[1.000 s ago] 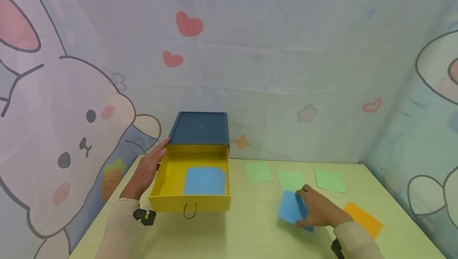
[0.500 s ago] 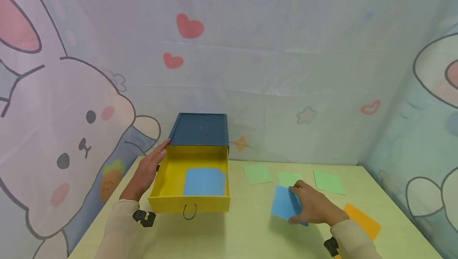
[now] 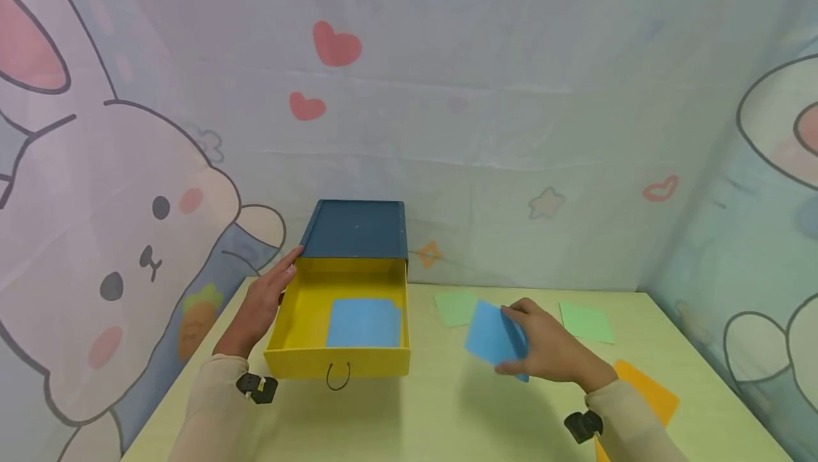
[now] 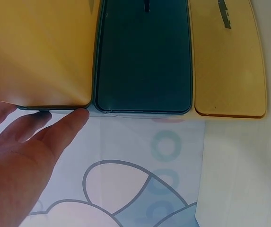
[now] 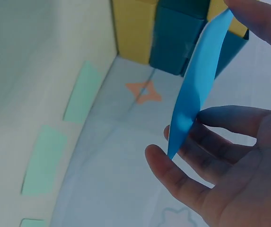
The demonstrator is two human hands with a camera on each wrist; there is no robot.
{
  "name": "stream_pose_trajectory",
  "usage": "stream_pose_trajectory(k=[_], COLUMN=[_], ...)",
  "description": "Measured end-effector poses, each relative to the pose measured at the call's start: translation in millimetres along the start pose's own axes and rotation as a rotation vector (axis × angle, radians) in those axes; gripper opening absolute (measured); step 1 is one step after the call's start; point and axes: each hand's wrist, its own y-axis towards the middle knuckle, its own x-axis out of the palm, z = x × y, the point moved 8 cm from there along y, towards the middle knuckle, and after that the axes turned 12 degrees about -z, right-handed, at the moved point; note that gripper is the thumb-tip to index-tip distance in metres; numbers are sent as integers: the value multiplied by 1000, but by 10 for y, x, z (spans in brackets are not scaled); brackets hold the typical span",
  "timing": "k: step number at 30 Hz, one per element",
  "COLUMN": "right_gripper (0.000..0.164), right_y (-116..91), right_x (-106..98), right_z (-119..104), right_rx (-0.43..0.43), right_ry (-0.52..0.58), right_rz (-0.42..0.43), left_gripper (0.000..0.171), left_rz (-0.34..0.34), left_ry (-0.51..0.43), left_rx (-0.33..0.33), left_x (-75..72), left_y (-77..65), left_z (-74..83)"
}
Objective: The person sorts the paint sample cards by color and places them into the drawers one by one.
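Observation:
My right hand (image 3: pixel 552 348) holds a blue sheet of paper (image 3: pixel 488 334) above the table, right of the drawer cabinet (image 3: pixel 356 228). In the right wrist view the sheet (image 5: pixel 194 90) bows slightly between thumb and fingers. The cabinet's yellow top drawer (image 3: pixel 339 363) is pulled out, with blue sheets (image 3: pixel 364 322) lying in its right part. My left hand (image 3: pixel 258 309) rests along the cabinet's left side, fingers extended. The left wrist view shows its fingertips at the casing edge beside the top drawer, and a teal drawer (image 4: pixel 144 61) and yellow drawer (image 4: pixel 230 66) below.
Green sheets lie along the back of the table (image 3: pixel 434 412), one at the left (image 3: pixel 455 308) and one at the right (image 3: pixel 586 321); the right hand hides another between them. Orange paper (image 3: pixel 658 399) lies by the right forearm. A printed cloth (image 3: pixel 473 114) hangs behind.
My right hand has lifted the blue sheet and carried it left toward the cabinet, now covering the middle green sheet. My left hand has stayed at the cabinet's side.

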Motion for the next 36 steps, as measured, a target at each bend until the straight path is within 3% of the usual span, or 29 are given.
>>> stream_pose_trajectory(k=[10, 19, 36], right_gripper=[92, 92, 94], right_y=[31, 94, 379], right_x=[-127, -275, -487], right_z=[-189, -470, -1025], right_rx=[-32, -113, -175], right_ry=[1, 26, 26], right_rz=[47, 83, 54], left_gripper=[58, 58, 58], left_rz=[2, 7, 5], left_ry=[3, 4, -2], left_rx=[-10, -10, -14], left_x=[0, 3, 4], left_y=[-9, -4, 4], left_z=[9, 17, -3])
